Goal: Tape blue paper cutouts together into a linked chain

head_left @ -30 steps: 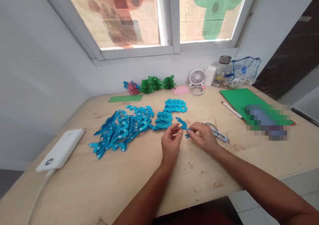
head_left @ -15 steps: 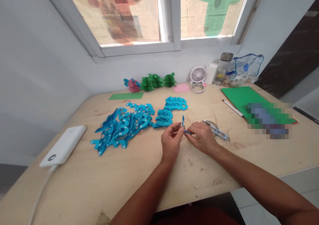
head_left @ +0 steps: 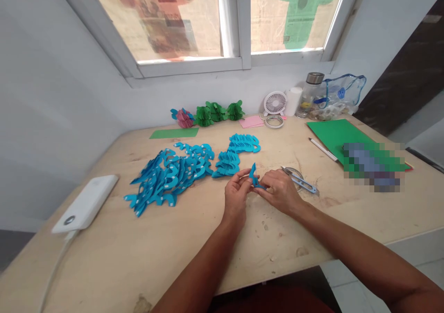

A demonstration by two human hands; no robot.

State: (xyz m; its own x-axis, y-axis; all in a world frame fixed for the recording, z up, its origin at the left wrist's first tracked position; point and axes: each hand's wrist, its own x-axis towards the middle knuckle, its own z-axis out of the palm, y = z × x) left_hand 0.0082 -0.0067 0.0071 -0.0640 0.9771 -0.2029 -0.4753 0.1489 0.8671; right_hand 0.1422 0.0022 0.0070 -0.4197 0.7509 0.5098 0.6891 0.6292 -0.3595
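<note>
Head camera, and pinching with the bare left hand [head_left: 237, 192], thumb drawn in against fingertips on a small curved blue paper cutout [head_left: 253, 174]! Gripping its lower end, too, with the bare right hand [head_left: 280, 187], fingers curled in close. Held over the pale wooden tabletop [head_left: 194, 257], near two pleated bright-blue paper bundles [head_left: 228, 164]. Farther left, spread wide: a heap of blue paper cutouts with small white squares [head_left: 170, 176]. Just beyond the right hand, lying flat: light-blue-handled metal snips [head_left: 305, 184].
</note>
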